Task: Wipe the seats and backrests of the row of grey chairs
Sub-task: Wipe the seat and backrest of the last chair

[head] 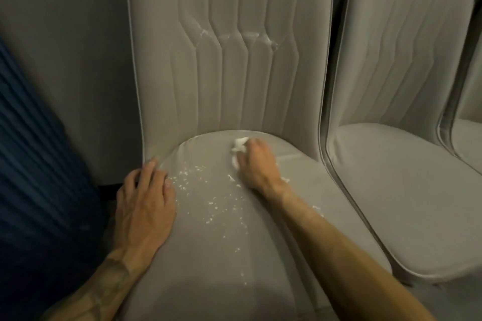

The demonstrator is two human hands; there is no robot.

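Left hand (146,198) at 8 o'clock: palm down, fingers relaxed, spread. Right hand (257,164), 2 o'clock from it: fingers curled round white wad (238,147)

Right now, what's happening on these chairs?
A person is wiping the nearest grey chair. The right hand grips a white tissue wad pressed on the back of the seat, while the left hand rests flat on the seat's left edge. Scattered white flecks lie across the seat, and white smears mark the backrest. Neither hand touches the next chair to the right.
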